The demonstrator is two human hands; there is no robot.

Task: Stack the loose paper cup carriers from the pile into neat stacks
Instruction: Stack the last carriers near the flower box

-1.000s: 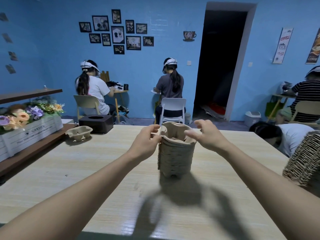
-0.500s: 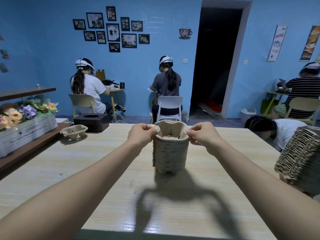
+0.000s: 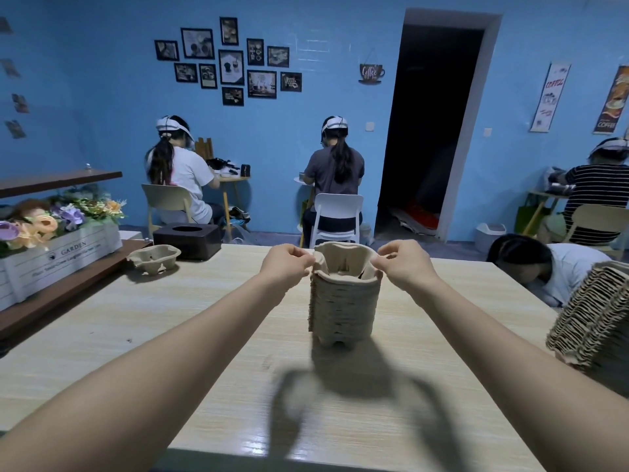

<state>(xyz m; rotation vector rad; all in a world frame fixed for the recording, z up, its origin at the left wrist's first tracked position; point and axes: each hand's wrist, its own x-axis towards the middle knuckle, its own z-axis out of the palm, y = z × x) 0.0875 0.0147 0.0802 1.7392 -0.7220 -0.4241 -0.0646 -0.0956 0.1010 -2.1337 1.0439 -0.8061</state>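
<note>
A tall stack of beige pulp cup carriers (image 3: 343,308) stands upright on the middle of the wooden table (image 3: 170,335). The top carrier (image 3: 343,260) sits a little raised and tilted on the stack. My left hand (image 3: 286,267) pinches its left rim and my right hand (image 3: 405,265) pinches its right rim. One loose carrier (image 3: 155,258) lies at the table's far left. A second, leaning stack of carriers (image 3: 595,318) rests at the right edge.
A dark tissue box (image 3: 187,240) stands behind the loose carrier. A white flower crate (image 3: 51,260) sits on a side shelf at left. A person (image 3: 544,267) bends low beyond the table's right corner. Others sit at small tables by the blue wall.
Both hands have closed in on the top carrier's rim and now pinch it on either side. The view has shifted slightly; the stack stays in place.
</note>
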